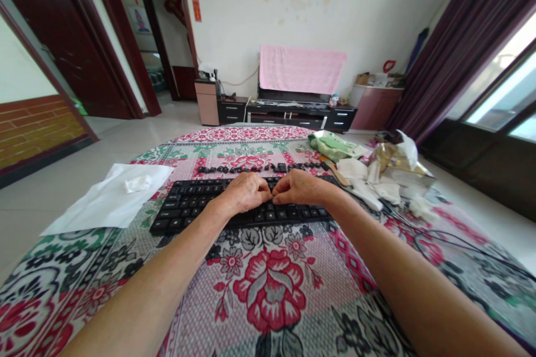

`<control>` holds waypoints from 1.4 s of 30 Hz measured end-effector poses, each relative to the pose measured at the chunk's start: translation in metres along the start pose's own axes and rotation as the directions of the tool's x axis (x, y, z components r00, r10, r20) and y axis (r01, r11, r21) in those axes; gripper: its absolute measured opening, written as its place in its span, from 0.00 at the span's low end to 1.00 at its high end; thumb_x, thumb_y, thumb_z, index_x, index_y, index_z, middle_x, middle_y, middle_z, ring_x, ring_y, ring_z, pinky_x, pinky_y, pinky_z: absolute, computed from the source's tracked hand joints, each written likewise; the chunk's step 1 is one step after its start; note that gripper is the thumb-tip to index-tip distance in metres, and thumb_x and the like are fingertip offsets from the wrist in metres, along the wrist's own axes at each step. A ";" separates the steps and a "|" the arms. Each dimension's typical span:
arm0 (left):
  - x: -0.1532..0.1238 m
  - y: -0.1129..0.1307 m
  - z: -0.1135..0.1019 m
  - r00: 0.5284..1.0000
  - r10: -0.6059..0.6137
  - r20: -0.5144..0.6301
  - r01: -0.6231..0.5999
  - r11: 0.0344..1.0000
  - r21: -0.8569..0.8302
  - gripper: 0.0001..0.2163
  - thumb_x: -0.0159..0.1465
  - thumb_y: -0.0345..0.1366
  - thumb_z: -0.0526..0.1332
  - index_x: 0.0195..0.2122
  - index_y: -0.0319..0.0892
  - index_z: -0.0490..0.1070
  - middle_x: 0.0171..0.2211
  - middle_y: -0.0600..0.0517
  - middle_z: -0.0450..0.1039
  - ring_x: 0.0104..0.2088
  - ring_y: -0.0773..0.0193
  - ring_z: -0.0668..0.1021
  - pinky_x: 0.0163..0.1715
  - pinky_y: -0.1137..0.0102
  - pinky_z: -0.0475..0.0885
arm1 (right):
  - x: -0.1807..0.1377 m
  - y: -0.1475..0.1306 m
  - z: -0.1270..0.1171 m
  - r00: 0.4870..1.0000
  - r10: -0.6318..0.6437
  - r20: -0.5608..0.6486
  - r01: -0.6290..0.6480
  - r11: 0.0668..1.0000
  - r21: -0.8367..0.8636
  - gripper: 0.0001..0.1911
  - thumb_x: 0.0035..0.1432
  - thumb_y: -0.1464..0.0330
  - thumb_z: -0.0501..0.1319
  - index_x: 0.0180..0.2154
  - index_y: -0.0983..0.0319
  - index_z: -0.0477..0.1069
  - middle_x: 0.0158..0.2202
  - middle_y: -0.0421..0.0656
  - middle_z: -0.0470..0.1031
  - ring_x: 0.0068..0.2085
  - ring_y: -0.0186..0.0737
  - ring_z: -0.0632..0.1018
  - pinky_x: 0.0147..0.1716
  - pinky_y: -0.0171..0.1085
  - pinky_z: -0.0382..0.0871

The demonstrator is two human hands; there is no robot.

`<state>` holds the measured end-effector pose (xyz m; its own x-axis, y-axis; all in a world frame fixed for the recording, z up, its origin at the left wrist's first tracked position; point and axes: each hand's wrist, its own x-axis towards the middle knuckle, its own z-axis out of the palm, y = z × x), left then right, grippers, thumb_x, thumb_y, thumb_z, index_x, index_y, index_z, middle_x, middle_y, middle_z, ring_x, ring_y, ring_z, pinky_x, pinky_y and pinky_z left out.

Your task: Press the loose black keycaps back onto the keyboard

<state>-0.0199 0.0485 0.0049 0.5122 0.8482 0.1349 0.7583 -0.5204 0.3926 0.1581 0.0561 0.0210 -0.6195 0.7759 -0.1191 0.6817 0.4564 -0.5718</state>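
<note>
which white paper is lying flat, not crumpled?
The large white sheet left of the keyboard; the tissues on the keyboard's right are crumpled.

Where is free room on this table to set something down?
Free: the cloth in front of the keyboard, down to the near edge; also the far strip behind the row of loose keys. Crowded: right of the keyboard, with tissues, a bag and cables.

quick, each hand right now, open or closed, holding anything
Left hand: closed, fingertips down on the black keyboard; anything held is hidden.
Right hand: closed likewise, knuckles meeting the left.
</note>
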 end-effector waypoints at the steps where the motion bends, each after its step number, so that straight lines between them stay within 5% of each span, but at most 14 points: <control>1: 0.000 0.000 0.000 1.000 -0.004 -0.001 0.004 1.000 0.002 0.11 0.52 0.40 0.54 0.28 0.44 0.74 0.24 0.54 0.74 0.27 0.67 0.73 0.26 0.75 0.61 | 0.000 -0.001 0.000 1.000 0.005 -0.013 -0.005 1.000 -0.004 0.13 0.42 0.65 0.57 0.30 0.63 0.76 0.19 0.37 0.68 0.21 0.28 0.63 0.21 0.31 0.55; 24: -0.002 0.007 0.005 0.999 0.006 -0.045 -0.002 0.994 0.107 0.10 0.53 0.38 0.54 0.27 0.44 0.73 0.24 0.53 0.73 0.27 0.66 0.73 0.26 0.74 0.62 | 0.001 -0.009 0.006 0.987 0.141 -0.076 -0.140 0.990 0.022 0.10 0.39 0.66 0.59 0.25 0.66 0.74 0.17 0.39 0.66 0.21 0.29 0.64 0.20 0.31 0.56; 42: -0.004 0.008 -0.006 0.999 -0.032 0.008 0.033 0.998 -0.051 0.10 0.51 0.38 0.54 0.26 0.40 0.72 0.22 0.53 0.71 0.24 0.68 0.71 0.24 0.74 0.59 | 0.001 -0.004 0.000 0.998 0.065 0.020 -0.068 0.985 0.160 0.07 0.43 0.67 0.56 0.23 0.64 0.70 0.18 0.38 0.65 0.20 0.28 0.63 0.20 0.31 0.54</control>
<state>-0.0186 0.0411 0.0128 0.4909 0.8636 0.1145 0.7531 -0.4868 0.4425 0.1549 0.0552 0.0227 -0.5815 0.7950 -0.1728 0.6508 0.3271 -0.6852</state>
